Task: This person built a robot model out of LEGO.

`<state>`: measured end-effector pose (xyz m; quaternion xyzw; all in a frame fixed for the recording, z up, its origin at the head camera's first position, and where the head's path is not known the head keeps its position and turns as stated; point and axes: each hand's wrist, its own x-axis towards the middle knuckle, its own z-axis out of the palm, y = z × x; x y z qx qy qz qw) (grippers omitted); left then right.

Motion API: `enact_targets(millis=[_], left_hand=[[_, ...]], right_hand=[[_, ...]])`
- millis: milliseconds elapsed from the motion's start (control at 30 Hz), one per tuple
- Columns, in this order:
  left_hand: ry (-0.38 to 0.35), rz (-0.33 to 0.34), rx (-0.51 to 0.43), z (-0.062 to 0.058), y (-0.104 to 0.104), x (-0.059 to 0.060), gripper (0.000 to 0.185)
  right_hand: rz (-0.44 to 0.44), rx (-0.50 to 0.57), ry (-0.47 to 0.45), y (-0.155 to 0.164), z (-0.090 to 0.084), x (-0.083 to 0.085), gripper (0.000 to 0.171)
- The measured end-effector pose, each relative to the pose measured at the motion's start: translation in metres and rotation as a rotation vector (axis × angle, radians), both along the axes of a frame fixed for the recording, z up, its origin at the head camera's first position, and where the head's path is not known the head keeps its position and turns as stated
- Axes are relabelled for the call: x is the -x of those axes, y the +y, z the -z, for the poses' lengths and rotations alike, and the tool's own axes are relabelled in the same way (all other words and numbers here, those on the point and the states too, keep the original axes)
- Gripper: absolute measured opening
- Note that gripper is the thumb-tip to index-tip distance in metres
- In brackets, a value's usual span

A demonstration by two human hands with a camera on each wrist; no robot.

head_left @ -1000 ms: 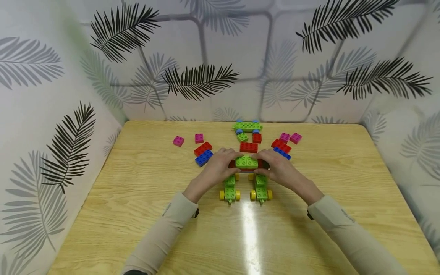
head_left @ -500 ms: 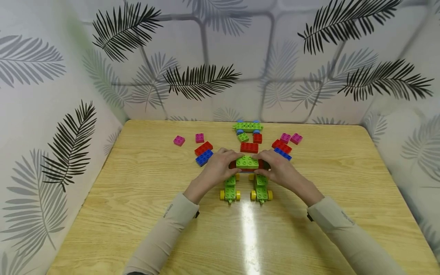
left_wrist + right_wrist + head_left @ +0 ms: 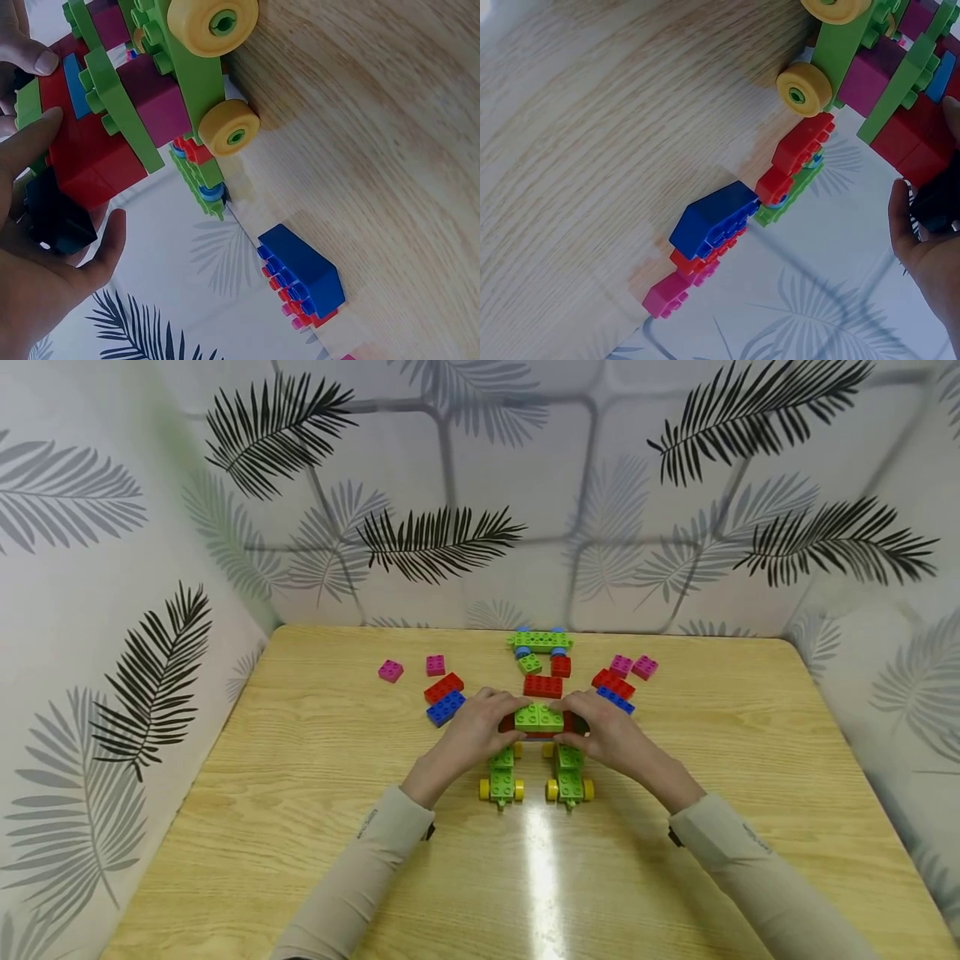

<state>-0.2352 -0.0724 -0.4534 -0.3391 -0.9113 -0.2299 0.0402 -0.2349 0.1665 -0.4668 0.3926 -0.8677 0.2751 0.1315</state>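
Both hands hold one toy-brick model in the middle of the table. My left hand [image 3: 476,727] grips its left end, and my right hand [image 3: 606,724] grips the right end, with thumbs on the near side. Two light-green bricks [image 3: 538,717] lie on top between the fingertips. Beneath them are red bricks [image 3: 101,161], a thin blue piece [image 3: 76,85] and purple bricks [image 3: 155,100]. Two green wheeled bases [image 3: 502,785] with yellow wheels [image 3: 229,127] carry it. At each end a black piece [image 3: 58,214] is partly hidden by the hand.
Behind the model lie a red brick [image 3: 543,686], a small green brick [image 3: 530,663] and a green base with blue wheels [image 3: 542,642]. Blue bricks [image 3: 446,708], red bricks [image 3: 613,683] and pink bricks [image 3: 390,671] lie to both sides. A patterned wall backs the table.
Both hands keep their hold on the model, and the bricks stay in place. Only the head view shifts very slightly.
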Motion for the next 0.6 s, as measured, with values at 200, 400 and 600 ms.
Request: enact_targets(millis=[200,400,600], left_hand=[[0.009,0.002,-0.003,0.002,-0.001,-0.001,0.049],[0.017,-0.007,0.01,0.002,-0.002,-0.002,0.049],[0.018,-0.011,0.013,0.002,-0.002,-0.002,0.048]], right_hand=[[0.003,-0.035,-0.043,-0.001,-0.004,-0.002,0.046],[0.107,-0.018,-0.246,0.005,-0.011,-0.004,0.045],[0.267,0.053,-0.157,0.029,-0.008,0.013,0.038]])
